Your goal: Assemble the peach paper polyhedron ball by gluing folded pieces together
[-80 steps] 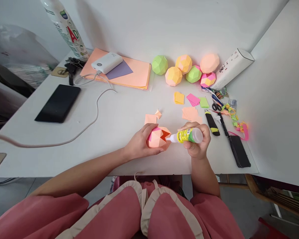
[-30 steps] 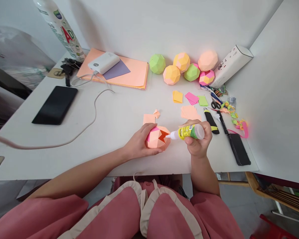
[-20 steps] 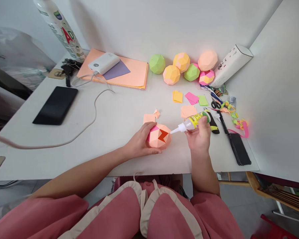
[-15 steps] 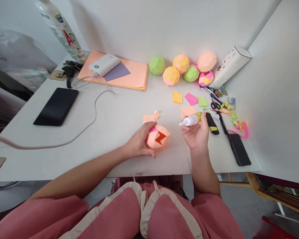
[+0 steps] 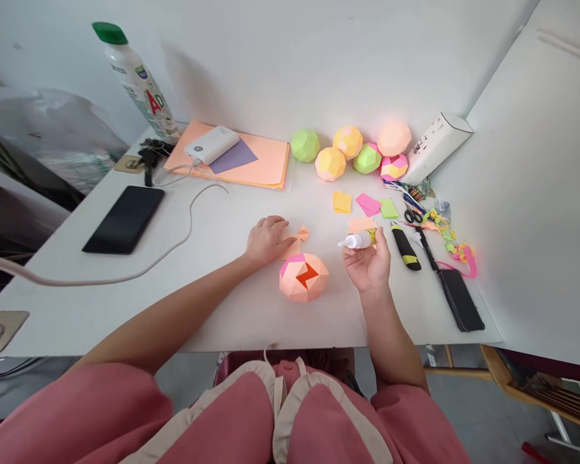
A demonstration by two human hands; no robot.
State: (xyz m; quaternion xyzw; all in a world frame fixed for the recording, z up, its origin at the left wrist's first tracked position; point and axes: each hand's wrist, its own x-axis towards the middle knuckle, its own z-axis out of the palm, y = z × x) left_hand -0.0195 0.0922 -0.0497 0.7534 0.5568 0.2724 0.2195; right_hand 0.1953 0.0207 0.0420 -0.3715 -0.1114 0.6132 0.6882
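Note:
My right hand [image 5: 370, 263] is wrapped around a glue bottle [image 5: 361, 239], its white nozzle pointing left. My left hand [image 5: 269, 241] lies low over the table, fingers apart, with the thumb at the edge of a peach paper square [image 5: 292, 249]; I cannot tell whether it presses on the paper. Just beyond the thumb is a small folded peach piece [image 5: 303, 233]. Below it sits a faceted peach paper ball [image 5: 302, 290] with one pink facet and a jagged red-orange opening, touched by neither hand.
Several finished paper balls [image 5: 330, 164] line the wall. Paper stacks [image 5: 342, 202], a cutter [image 5: 406, 247], scissors [image 5: 413, 216] and a dark phone [image 5: 461, 300] lie to the right. A tablet [image 5: 124, 220], power bank [image 5: 212, 145], cable [image 5: 189, 235] and bottle [image 5: 142, 90] are on the left.
My left hand has let go of the paper ball and moved up and left to the peach square. The ball stays on the table. My right hand still holds the glue bottle.

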